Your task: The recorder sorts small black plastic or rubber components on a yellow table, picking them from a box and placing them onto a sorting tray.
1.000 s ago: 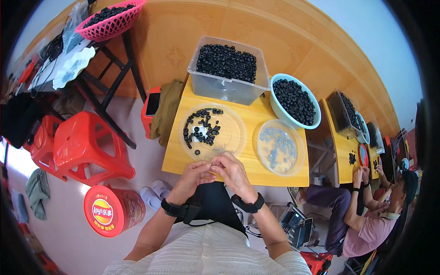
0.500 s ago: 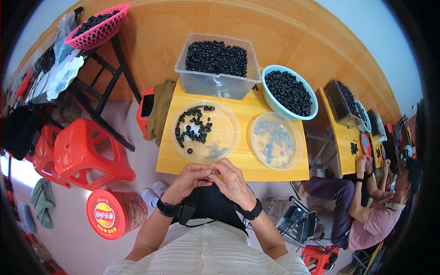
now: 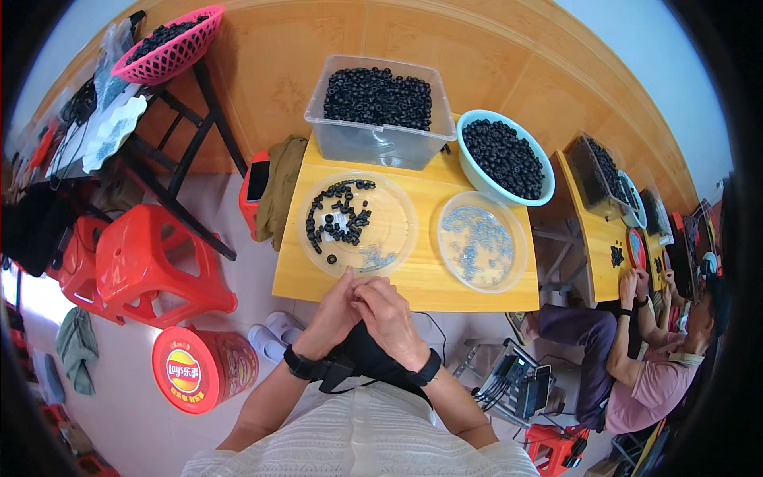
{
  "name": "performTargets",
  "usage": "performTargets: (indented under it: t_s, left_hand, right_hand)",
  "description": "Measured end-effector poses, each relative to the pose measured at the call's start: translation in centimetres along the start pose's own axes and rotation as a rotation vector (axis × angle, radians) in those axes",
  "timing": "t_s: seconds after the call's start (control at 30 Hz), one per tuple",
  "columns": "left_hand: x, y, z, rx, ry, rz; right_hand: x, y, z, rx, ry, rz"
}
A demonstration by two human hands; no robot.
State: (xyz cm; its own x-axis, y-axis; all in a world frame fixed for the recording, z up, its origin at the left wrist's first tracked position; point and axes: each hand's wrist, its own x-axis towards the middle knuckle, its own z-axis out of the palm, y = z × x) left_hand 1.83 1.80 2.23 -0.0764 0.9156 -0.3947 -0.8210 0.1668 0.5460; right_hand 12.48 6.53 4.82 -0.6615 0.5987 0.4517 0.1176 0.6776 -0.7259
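Note:
My left hand (image 3: 332, 314) and my right hand (image 3: 387, 312) are pressed together at the near edge of a small yellow table (image 3: 413, 282), fingertips meeting over something too small to make out. Just beyond them lies a clear round plate (image 3: 397, 226) with several black rings and small metal parts. A second clear plate (image 3: 482, 241) to its right holds small silvery parts. Farther back stand a clear tub (image 3: 378, 141) heaped with black rings and a light blue bowl (image 3: 472, 179) of the same rings.
Red plastic stools (image 3: 151, 266) and a red round canister (image 3: 199, 370) stand on the floor at my left. A pink basket (image 3: 171, 44) sits on a dark stand. At the right another person (image 3: 648, 374) sits at a neighbouring table (image 3: 600, 246) with similar tubs.
My hands stay joined at the table edge with small finger movements. The view has shifted slightly, so the table sits a little differently in frame.

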Motion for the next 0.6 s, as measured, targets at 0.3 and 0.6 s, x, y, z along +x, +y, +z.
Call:
performTargets:
  t_s: [0.3,0.6]
  left_hand:
    - [-0.2,0.4,1.3,-0.029,-0.039,0.089]
    - [0.0,0.2,0.6,-0.042,-0.028,0.090]
  right_hand:
    - [0.0,-0.1,1.4,-0.072,0.028,-0.027]
    - [-0.2,0.3,2.1,-0.131,0.047,-0.062]
